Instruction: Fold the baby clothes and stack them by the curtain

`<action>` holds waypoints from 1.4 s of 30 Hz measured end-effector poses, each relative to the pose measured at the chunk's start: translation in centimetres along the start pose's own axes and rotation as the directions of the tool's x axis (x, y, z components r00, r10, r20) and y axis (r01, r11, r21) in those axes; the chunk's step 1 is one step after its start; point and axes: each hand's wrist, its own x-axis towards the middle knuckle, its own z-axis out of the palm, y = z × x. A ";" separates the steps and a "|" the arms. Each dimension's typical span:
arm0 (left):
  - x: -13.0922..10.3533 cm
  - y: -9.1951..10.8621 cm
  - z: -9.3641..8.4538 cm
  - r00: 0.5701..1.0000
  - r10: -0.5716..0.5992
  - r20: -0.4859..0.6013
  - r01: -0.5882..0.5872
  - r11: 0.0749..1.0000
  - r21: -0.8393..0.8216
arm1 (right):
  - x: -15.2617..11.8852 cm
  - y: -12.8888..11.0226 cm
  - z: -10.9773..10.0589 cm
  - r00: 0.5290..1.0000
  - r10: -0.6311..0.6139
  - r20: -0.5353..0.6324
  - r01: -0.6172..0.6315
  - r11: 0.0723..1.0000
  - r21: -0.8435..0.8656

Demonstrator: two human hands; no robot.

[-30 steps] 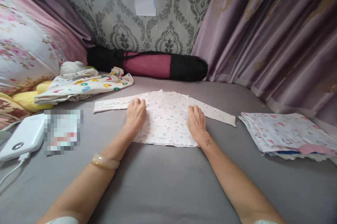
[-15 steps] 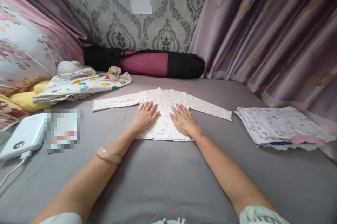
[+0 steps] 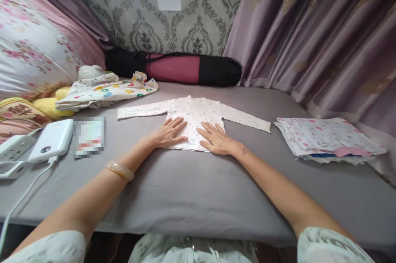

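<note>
Flat at the centre of the frame lies a small white long-sleeved baby top [image 3: 195,111] with a tiny coloured print, spread face-up on a grey bed sheet [image 3: 185,189], both sleeves stretched out sideways. My left hand [image 3: 167,133] rests palm-down on its lower left part, fingers spread and straight, pinching nothing. My right hand [image 3: 216,141] rests palm-down on its lower right part just beside the hem, fingers likewise spread and flat, gripping nothing. A pale bangle [image 3: 119,170] circles my left wrist.

To the right of centre, well apart from the top, sits a stack of folded printed cloths [image 3: 328,139]. At upper left, a loose garment with coloured letters [image 3: 108,90] lies crumpled near a floral pillow [image 3: 27,57] and a yellow soft toy [image 3: 52,106]. At the left edge are a white power bank [image 3: 51,141] with a cable and a blurred card. A black and maroon bag [image 3: 176,67] lies along the patterned wall at top centre, with mauve curtains [image 3: 324,36] at upper right.
</note>
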 end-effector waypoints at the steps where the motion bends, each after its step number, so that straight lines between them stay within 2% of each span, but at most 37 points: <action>1: -0.4 -0.1 -0.2 1.000 -0.002 0.017 0.002 1.000 -0.009 | -0.5 -0.2 -0.1 1.000 -0.020 0.017 0.020 1.000 0.019; 6: -2.0 -0.1 -1.6 0.997 -0.032 0.069 0.036 0.998 -0.051 | -2.7 -1.7 -0.6 0.990 -0.125 0.072 0.119 0.989 0.083; 10: -2.2 1.3 -2.5 0.999 -0.005 0.050 0.011 0.991 -0.131 | -4.2 -3.3 -1.0 0.982 -0.155 0.105 0.137 0.978 0.160; 14: -1.1 3.4 -2.3 0.997 0.074 0.005 -0.071 0.974 -0.216 | -5.8 -4.5 -1.7 0.974 -0.202 0.103 0.171 0.954 0.248; 17: 0.6 4.7 -1.7 0.989 0.141 -0.054 -0.149 0.966 -0.212 | -6.2 -4.5 -2.9 0.963 -0.240 0.121 0.176 0.904 0.391; 20: 3.0 5.8 -1.1 0.981 0.179 -0.069 -0.189 0.964 -0.187 | -5.6 -2.8 -4.6 0.977 -0.142 0.160 0.029 0.831 0.555; 22: 4.6 6.5 -0.8 0.983 0.177 -0.056 -0.184 0.967 -0.178 | -4.8 -0.3 -5.6 0.992 0.025 0.125 -0.094 0.804 0.587; 23: 5.4 6.8 -0.7 0.984 0.173 -0.049 -0.179 0.968 -0.175 | -4.4 1.3 -5.9 0.989 0.132 0.067 -0.146 0.805 0.575; 24: 6.1 7.0 -0.6 0.984 0.172 -0.043 -0.176 0.969 -0.173 | -4.1 3.1 -6.2 0.965 0.263 -0.013 -0.217 0.824 0.523; 25: 6.8 7.2 -0.5 0.984 0.174 -0.038 -0.178 0.969 -0.173 | -4.0 5.0 -6.4 0.913 0.393 -0.109 -0.312 0.845 0.434; 26: 7.4 7.4 -0.3 0.984 0.177 -0.035 -0.181 0.968 -0.176 | -4.0 6.8 -6.6 0.836 0.514 -0.192 -0.442 0.838 0.320; 28: 8.6 7.5 0.0 0.982 0.188 -0.034 -0.191 0.964 -0.186 | -4.3 10.2 -6.8 0.664 0.696 -0.273 -0.691 0.710 0.131; 29: 9.1 7.5 0.2 0.982 0.188 -0.035 -0.191 0.963 -0.189 | -4.6 11.5 -6.9 0.613 0.741 -0.276 -0.759 0.649 0.055; 30: 9.7 7.4 0.4 0.982 0.186 -0.036 -0.190 0.964 -0.187 | -4.8 12.7 -6.9 0.584 0.762 -0.278 -0.797 0.604 -0.020; 34: 11.6 7.3 1.5 0.979 0.193 -0.060 -0.200 0.970 -0.138 | -5.3 15.0 -6.8 0.560 0.801 -0.211 -0.828 0.529 -0.187; 36: 12.1 7.5 2.0 0.982 0.175 -0.075 -0.183 0.976 -0.117 | -5.1 15.4 -6.8 0.539 0.825 -0.168 -0.839 0.508 -0.197; 40: 12.2 8.4 2.7 0.994 0.072 -0.077 -0.078 0.994 -0.071 | -4.4 16.4 -7.5 0.477 0.873 -0.105 -0.871 0.453 -0.189; 42: 11.9 8.9 3.1 0.994 0.046 -0.104 -0.050 0.998 -0.035 | -4.2 17.1 -8.0 0.469 0.879 -0.086 -0.877 0.452 -0.164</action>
